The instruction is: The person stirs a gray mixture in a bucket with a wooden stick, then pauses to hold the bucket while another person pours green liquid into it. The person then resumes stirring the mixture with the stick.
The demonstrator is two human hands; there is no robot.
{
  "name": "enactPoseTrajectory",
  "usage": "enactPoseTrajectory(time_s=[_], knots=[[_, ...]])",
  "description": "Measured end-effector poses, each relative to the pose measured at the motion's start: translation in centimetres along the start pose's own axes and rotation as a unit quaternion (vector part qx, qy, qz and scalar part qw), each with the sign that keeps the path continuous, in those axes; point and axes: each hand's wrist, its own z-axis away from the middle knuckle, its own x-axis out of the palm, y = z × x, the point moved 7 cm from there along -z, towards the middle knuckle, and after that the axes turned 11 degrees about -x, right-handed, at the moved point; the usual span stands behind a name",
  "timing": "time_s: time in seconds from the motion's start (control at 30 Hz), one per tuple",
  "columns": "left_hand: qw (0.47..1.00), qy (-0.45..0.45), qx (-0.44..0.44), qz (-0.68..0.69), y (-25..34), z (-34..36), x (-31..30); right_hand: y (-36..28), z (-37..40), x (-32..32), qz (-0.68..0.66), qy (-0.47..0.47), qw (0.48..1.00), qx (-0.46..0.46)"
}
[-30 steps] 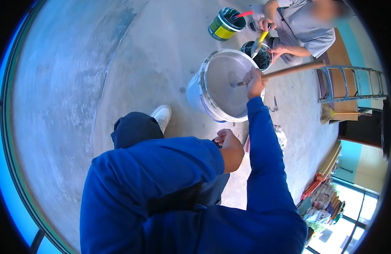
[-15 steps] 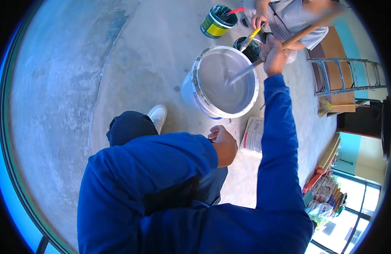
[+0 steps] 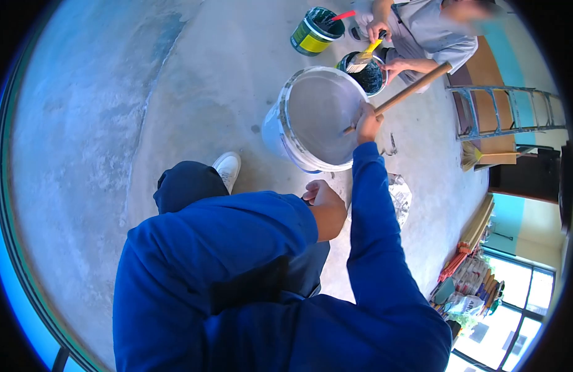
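Note:
My right hand (image 3: 368,124) is closed around a wooden stick (image 3: 413,93), at the right rim of a large white bucket (image 3: 276,133). The stick's lower end stands in thick grey paint (image 3: 320,115) that fills much of the bucket; its tip is hidden under the surface. My left hand (image 3: 327,201) rests near my knee, below the bucket, with fingers curled. A small dark bit shows by those fingers, too little to name.
Across from me a person holds a yellow-handled brush (image 3: 361,61) over a small dark pail (image 3: 368,79). Beside it stands a green-and-yellow pail (image 3: 314,42) with a red handle inside. A ladder (image 3: 503,111), a broom (image 3: 471,155) and stacked materials (image 3: 472,282) are at the right.
My right hand has moved down and left toward the bucket, the stick shifting with it. The other person's second hand now shows at the small pail. My left hand stays nearly still.

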Motion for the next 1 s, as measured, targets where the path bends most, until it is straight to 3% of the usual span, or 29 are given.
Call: enactPoseTrajectory(time_s=[0.03,0.07,0.17,0.27,0.33,0.47,0.6,0.83,0.9,1.0], knots=[[1.000,0.009,-0.001,0.000,-0.2,0.2,-0.1,-0.1,0.6,-0.4,-0.010,0.030,0.999,0.025],[1.000,0.019,0.011,0.001,-0.3,0.4,-0.3,0.1,1.6,-1.6,-0.008,0.146,0.988,0.054],[0.999,0.044,0.001,-0.003,-0.3,0.3,-0.6,0.9,2.6,-4.5,-0.076,0.221,0.969,0.084],[0.999,0.032,0.018,-0.005,-0.1,0.6,-0.7,-2.8,2.1,-6.2,-0.108,0.257,0.957,0.080],[0.999,0.018,0.027,-0.007,0.1,0.8,-0.9,-5.0,0.7,-7.6,-0.162,0.241,0.952,0.097],[0.999,0.015,0.032,-0.010,0.5,0.6,-0.6,-10.9,-1.4,-7.7,-0.212,0.197,0.957,0.010],[0.999,0.009,0.026,-0.018,0.7,-0.2,0.0,-14.0,-3.2,-3.3,-0.228,0.163,0.959,-0.050],[1.000,-0.023,-0.004,-0.018,0.5,0.2,0.3,-6.6,-4.5,6.9,-0.159,0.085,0.977,-0.114],[1.000,-0.015,-0.009,-0.009,0.6,-0.2,0.7,-1.6,-4.1,9.1,-0.152,0.047,0.986,-0.050],[0.999,-0.030,-0.014,-0.028,0.2,-0.2,0.5,0.6,-2.5,9.9,-0.193,-0.032,0.980,0.032]])
